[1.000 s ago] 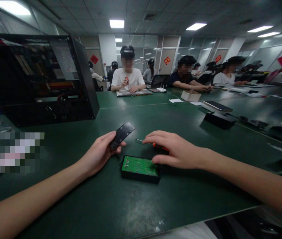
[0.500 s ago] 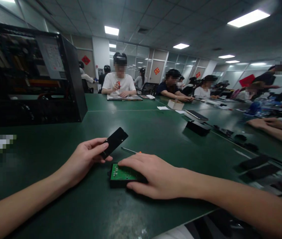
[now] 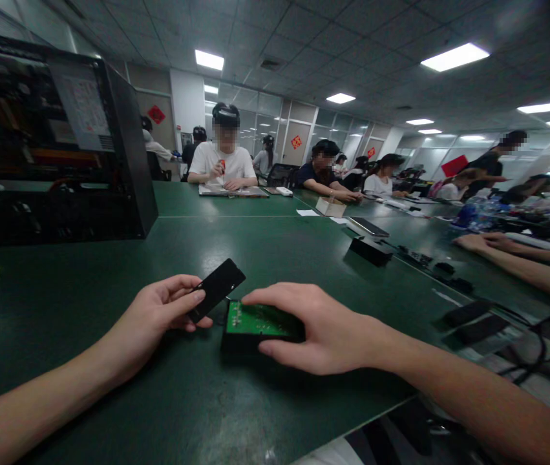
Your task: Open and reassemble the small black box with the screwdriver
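My left hand (image 3: pixel 158 313) pinches a flat black cover plate (image 3: pixel 216 288), tilted up off the green table (image 3: pixel 265 258). My right hand (image 3: pixel 318 329) grips a black box with a green circuit board (image 3: pixel 250 321) showing on top; thumb in front, fingers over its far edge. The box rests on the table right of the cover plate, close to it. The screwdriver is hidden from view.
A large open black computer case (image 3: pixel 56 142) stands at the back left. Black device parts (image 3: pixel 370 249) and cables lie to the right. Another person's forearms (image 3: pixel 517 258) rest on the table at far right. Several people sit along the far side.
My right hand left the orange screwdriver and closed around the box with the green board. The left hand kept the cover plate. The view swung to the right.
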`<state>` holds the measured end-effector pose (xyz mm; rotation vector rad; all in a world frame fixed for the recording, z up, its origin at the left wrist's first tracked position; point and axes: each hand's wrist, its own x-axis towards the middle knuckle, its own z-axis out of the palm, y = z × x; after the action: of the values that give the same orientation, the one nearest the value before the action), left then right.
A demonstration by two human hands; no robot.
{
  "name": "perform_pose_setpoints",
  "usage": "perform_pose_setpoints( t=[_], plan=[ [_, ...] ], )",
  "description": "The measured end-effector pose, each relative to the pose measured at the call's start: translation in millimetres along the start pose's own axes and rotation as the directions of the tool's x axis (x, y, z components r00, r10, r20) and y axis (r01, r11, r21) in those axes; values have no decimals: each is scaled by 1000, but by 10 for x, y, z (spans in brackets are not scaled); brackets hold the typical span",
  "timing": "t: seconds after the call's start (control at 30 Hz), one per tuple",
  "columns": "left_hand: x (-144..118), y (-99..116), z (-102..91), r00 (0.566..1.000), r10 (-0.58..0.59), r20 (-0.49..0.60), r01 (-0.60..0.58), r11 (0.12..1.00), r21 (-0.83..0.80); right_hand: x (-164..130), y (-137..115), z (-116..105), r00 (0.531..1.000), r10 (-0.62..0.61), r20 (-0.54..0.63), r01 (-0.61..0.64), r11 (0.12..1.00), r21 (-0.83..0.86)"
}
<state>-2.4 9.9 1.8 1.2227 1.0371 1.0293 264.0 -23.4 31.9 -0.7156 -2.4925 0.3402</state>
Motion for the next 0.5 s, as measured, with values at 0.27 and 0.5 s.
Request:
perform_pose_setpoints(
  t=[0.27,0.5],
  plan=[
    [-133,-69,144,977,-60,205,45,996,78,-1016,565,-1243,682,556,-476,-706,670,-228],
    [-115,-113,75,973,-51,226,33,996,82,-1861,1544,-1551,369,773,-515,-916,209,-342]
  ],
)
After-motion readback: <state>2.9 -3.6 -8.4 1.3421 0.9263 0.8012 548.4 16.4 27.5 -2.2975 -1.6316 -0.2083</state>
